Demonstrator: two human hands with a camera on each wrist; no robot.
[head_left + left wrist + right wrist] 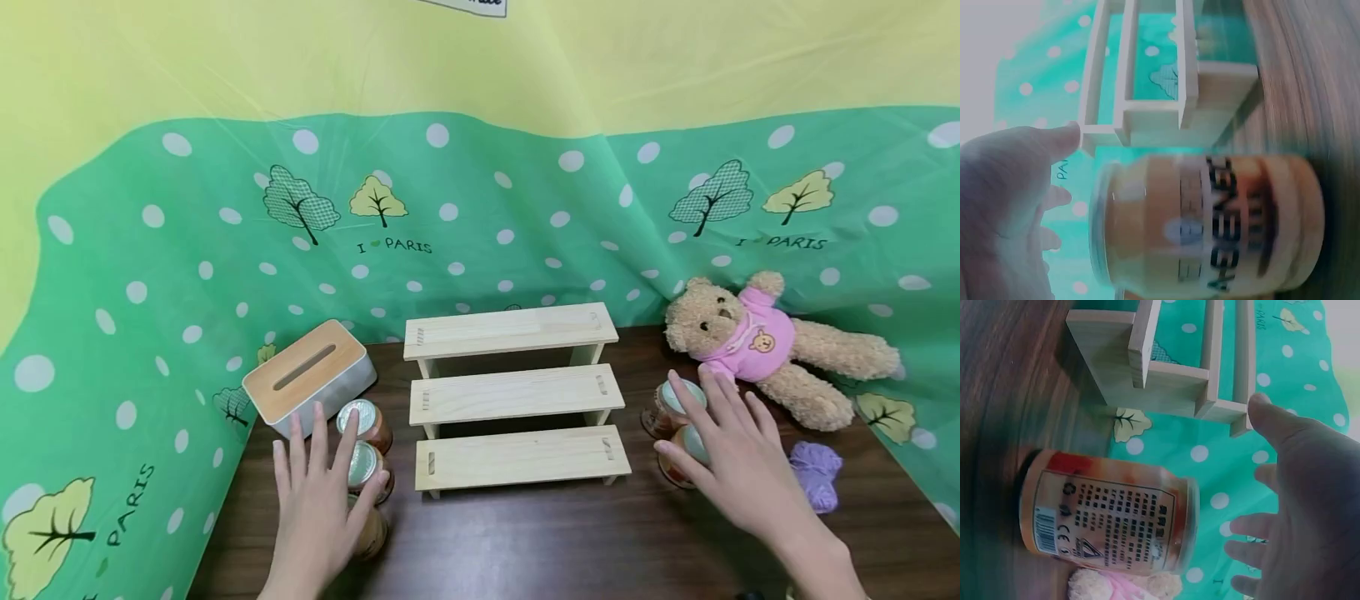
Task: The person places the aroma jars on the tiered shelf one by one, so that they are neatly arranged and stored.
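My left hand [315, 500] hovers with fingers spread over a row of jars on the left. A jar with a silvery lid [362, 417] stands at the back, another jar [365, 463] in the middle, and a front jar [372, 533] is partly hidden by the hand. In the left wrist view the nearest jar [1210, 225] shows dark lettering beside the hand. On the right, my right hand [738, 454] spreads its fingers over two jars [660, 412], partly covering them. The right wrist view shows a jar [1107, 512] with a barcode label, apart from the fingers.
A three-step wooden rack [517, 396] stands between the hands. Behind the left jars sits a tissue box [341, 387] with a wooden lid. A teddy bear [757, 337] and purple yarn [816, 475] lie at the right. Patterned green cloth [480, 225] walls the table [510, 542].
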